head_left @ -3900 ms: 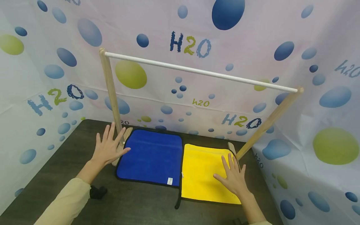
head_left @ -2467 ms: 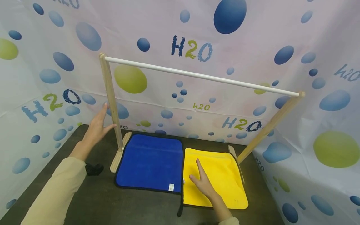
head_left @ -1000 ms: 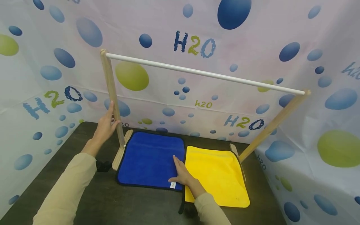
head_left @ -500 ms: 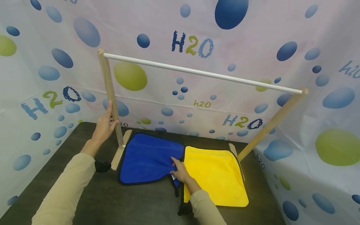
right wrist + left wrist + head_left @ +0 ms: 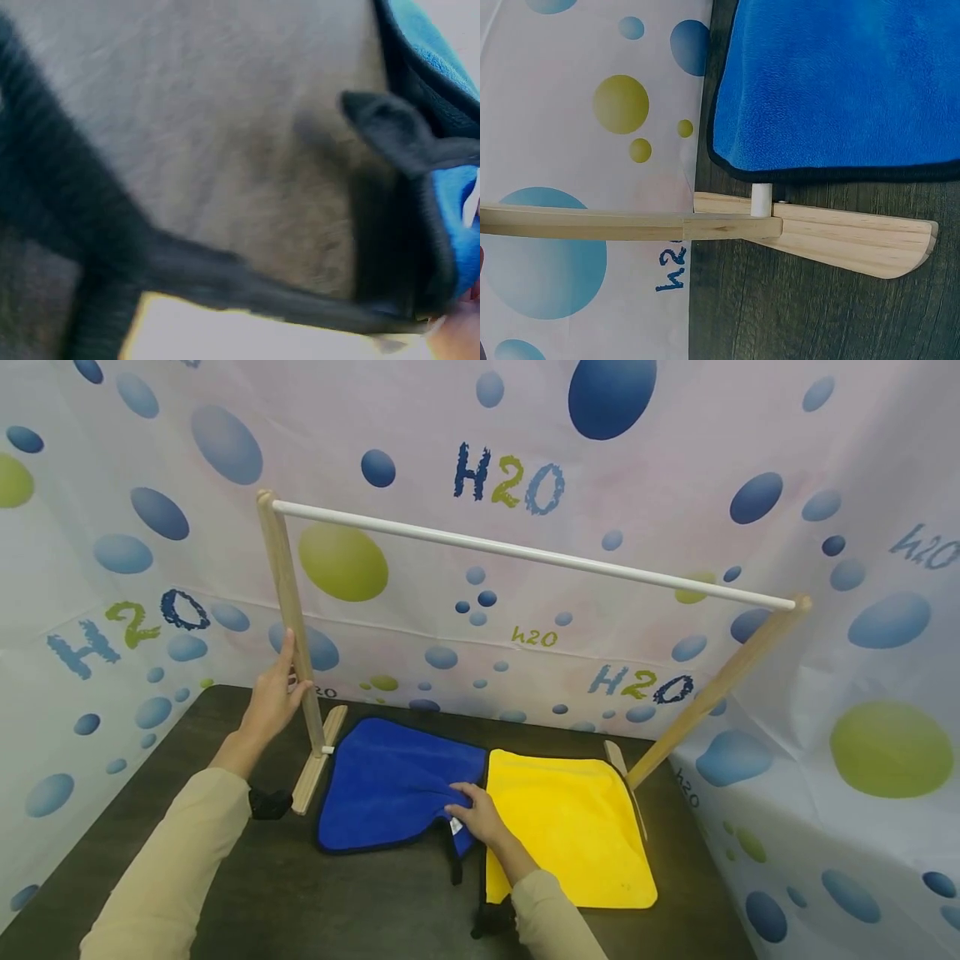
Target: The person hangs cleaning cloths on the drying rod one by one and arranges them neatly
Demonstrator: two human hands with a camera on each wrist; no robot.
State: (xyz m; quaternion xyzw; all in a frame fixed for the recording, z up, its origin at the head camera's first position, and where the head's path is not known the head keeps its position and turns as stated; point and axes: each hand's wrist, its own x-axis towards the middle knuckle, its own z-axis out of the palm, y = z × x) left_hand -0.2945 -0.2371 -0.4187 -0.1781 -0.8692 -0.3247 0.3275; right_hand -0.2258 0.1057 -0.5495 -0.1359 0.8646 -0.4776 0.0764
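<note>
Now, step: right hand (image 5: 478, 814) pinching blue cloth (image 5: 390, 781) corner, lifted off the table.
Left hand (image 5: 272, 693): curled round rack post (image 5: 288, 602), nine o'clock.
Next: probably raise cloth toward twelve o'clock rail (image 5: 525, 553).

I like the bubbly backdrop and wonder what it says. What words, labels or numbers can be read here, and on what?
"H2O": large, top middle of the backdrop.
"H2O": left wall.
"H2O": low, right of middle.
"h2O": small, under the white rail.
"h2O": far right edge, partly cut off.
White tag on the blue cloth: too small to read.
</note>
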